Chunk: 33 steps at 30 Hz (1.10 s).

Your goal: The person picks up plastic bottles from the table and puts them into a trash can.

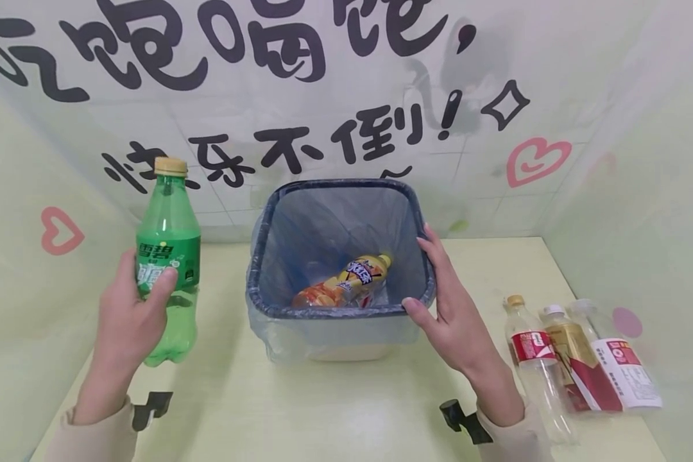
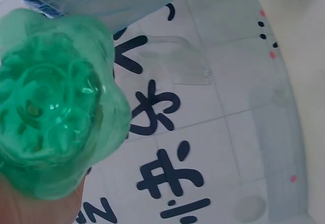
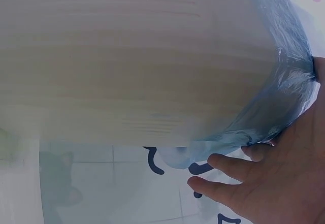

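1. While its thumb crosses the printed label, the left hand (image 1: pixel 129 314) curls around a green bottle (image 1: pixel 167 256), translucent plastic with a tan cap and lobed base, roughly upright left of the bin.
2. In the middle stands the bin (image 1: pixel 332 312), its squarish rim dark, lined with thin, crinkled bluish film hanging loosely outside.
3. Inside, an orange-and-yellow bottle (image 1: pixel 355 277) lies slanted, cap toward the far right.
4. The right hand (image 1: pixel 453 321) spreads fairly straight fingers against the bin's right side, thumb on the near rim.
5. At right, a red-labelled bottle (image 1: pixel 534 346), gold-and-maroon bottle (image 1: pixel 580 359) and white-labelled bottle (image 1: pixel 626 372) lie side by side on the pale, smooth table (image 1: pixel 237 410).
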Available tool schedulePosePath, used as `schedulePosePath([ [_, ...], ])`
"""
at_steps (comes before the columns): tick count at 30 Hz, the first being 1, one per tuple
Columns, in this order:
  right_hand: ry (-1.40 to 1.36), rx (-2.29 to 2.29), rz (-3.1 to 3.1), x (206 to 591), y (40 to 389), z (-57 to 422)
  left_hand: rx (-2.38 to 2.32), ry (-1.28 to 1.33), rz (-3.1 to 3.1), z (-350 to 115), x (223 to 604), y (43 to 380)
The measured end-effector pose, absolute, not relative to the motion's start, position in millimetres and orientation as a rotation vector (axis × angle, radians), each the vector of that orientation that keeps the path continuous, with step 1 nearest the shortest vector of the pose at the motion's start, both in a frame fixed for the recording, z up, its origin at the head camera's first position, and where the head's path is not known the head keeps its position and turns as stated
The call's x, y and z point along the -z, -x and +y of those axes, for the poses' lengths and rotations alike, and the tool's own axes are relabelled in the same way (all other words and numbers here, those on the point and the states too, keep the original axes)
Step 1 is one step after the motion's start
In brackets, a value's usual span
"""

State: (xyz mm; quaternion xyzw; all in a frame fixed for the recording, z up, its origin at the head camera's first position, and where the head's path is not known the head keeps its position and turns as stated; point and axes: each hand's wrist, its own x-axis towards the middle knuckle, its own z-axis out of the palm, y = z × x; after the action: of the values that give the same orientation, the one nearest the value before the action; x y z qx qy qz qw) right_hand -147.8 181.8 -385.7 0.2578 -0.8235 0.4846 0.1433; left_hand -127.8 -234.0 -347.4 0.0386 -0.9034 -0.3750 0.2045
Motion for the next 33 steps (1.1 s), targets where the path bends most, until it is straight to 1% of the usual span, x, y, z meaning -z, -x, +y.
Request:
schedulePosePath([
  [10,-0.746,-1.406,-2.369,386.9,148.0,181.3,1.092,-0.033,-2.406,-216.0,318.8,130.7],
  [21,-0.755,-1.390,-2.363,386.4,147.8,182.3,1.237,0.291,-2.268,-199.2,292.1,133.5],
  [33,-0.747,-1.389,-2.370,384.7,148.2,181.2,1.355,0.414,-2.160,-182.4,276.7,137.5],
])
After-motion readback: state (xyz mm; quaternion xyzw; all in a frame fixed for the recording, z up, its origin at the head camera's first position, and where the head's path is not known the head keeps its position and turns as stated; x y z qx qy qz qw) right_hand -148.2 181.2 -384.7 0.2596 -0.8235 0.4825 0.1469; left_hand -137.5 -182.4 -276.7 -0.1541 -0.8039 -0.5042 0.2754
